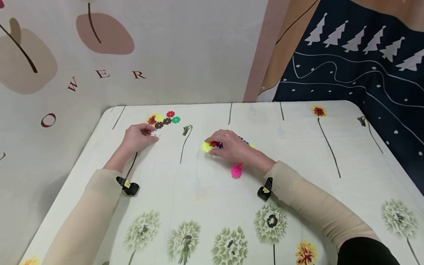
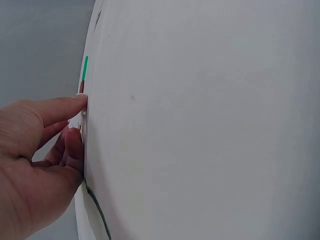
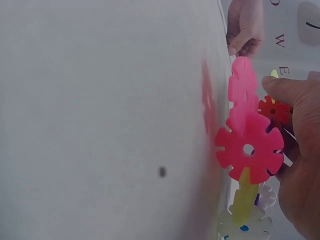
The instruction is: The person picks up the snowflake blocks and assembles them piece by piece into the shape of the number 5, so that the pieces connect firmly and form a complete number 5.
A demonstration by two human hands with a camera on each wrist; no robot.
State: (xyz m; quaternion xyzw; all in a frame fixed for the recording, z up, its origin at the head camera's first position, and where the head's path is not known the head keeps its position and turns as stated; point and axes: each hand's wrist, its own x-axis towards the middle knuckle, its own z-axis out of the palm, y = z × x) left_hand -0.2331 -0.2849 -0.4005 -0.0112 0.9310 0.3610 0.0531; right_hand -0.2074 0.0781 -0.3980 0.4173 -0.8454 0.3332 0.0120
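Note:
Between the thumb and fingers of my left hand point(image 1: 136, 139) is a white flower-shaped plastic disc point(image 1: 155, 134), close over the tabletop at the left. My right hand point(image 1: 230, 144) grips a chain of interlocking flower-shaped discs near the table's middle. A yellow disc point(image 1: 207, 147) pokes out at its fingertips, and a pink disc point(image 1: 236, 171) hangs below the palm. In the right wrist view the pink disc point(image 3: 260, 162) joins further pink, yellow and whitish pieces, with a red disc point(image 3: 274, 111) by the thumb. The palm hides part of the chain.
Beyond the left hand lie loose discs: red point(image 1: 170, 114), green point(image 1: 176, 120), brown point(image 1: 167, 121) and yellow point(image 1: 158, 117). The white tablecloth point(image 1: 198, 191) carries printed flowers and stems. Printed fabric hangs behind the table point(image 1: 198, 55) and at the right point(image 1: 347, 73).

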